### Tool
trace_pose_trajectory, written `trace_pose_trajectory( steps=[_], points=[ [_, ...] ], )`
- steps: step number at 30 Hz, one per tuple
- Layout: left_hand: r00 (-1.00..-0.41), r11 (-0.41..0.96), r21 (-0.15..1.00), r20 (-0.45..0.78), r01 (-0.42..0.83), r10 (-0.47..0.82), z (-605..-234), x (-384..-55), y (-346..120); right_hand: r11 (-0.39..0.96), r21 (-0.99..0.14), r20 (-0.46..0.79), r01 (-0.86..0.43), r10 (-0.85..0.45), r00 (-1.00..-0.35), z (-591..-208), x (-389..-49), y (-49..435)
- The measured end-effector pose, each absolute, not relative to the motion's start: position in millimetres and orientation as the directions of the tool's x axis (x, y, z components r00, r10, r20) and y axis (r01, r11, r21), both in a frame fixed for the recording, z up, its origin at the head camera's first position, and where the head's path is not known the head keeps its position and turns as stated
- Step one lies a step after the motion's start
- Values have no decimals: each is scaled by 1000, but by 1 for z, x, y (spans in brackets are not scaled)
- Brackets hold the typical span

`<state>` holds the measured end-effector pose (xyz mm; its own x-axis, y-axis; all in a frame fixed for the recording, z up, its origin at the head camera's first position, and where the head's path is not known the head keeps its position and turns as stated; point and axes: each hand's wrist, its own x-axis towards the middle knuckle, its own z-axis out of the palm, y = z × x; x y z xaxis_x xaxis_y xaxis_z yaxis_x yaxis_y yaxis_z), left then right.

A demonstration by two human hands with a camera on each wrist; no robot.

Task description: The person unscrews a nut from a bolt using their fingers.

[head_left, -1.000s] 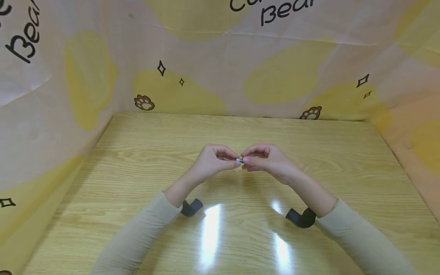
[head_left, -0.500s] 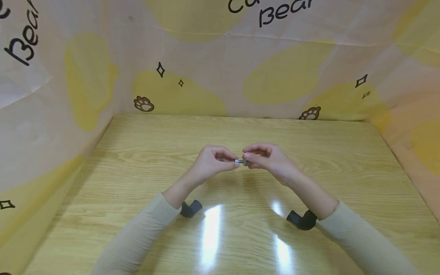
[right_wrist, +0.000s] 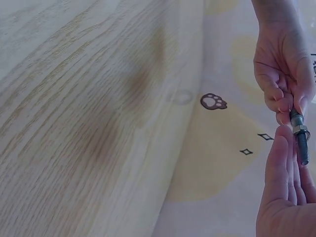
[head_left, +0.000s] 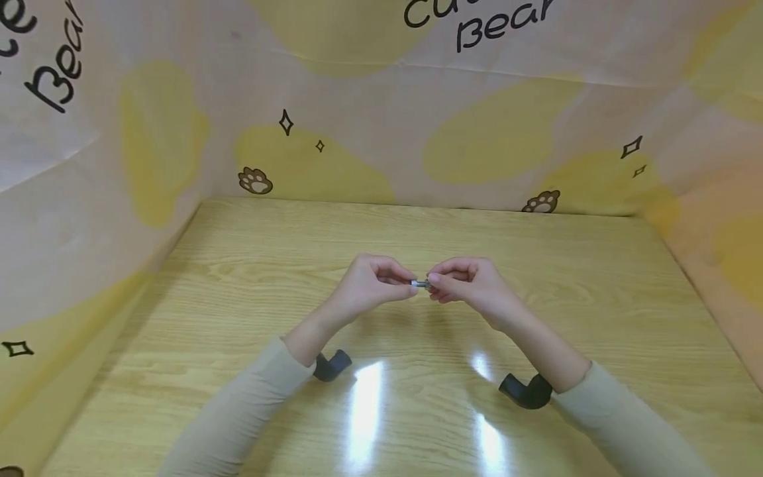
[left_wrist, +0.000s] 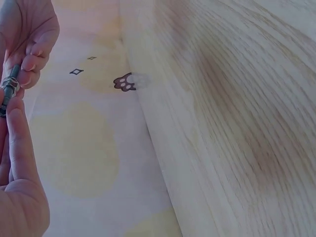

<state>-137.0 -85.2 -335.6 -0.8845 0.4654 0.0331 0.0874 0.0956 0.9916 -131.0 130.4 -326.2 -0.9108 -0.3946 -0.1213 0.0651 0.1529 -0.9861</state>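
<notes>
Silvery metal shows in the threaded bolt (right_wrist: 303, 148), held above the wooden tabletop (head_left: 274, 258) between both hands. One end is pinched narrowly by the left hand (head_left: 371, 283); the hex nut (right_wrist: 300, 130) around its shank is held between thumb and fingers of the right hand (head_left: 473, 289). Light weight, stiffness and little fragility are expected, with some slipperiness; the hex nut is best taken by its flats.
</notes>
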Motion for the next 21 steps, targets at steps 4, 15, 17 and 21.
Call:
trace_pose_trajectory(
  steps=[4, 15, 17, 21],
  points=[
    [-884, 91, 991, 43, 96, 466, -336, -135, -84, 153, -987, -104, 48, -381, -919, -327, -128, 129],
    [-897, 95, 993, 17, 65, 441, -343, -127, -83, 170, -985, -96, 29, -400, -911, -328, -125, 129],
    [-897, 93, 993, 26, 74, 441, -343, -127, -82, 191, -981, -112, 38, -397, -911, -327, -125, 130],
    [-895, 90, 993, 32, 81, 444, -343, -129, -78, 193, -980, -126, 50, -405, -906, -327, -126, 132]
  ],
)
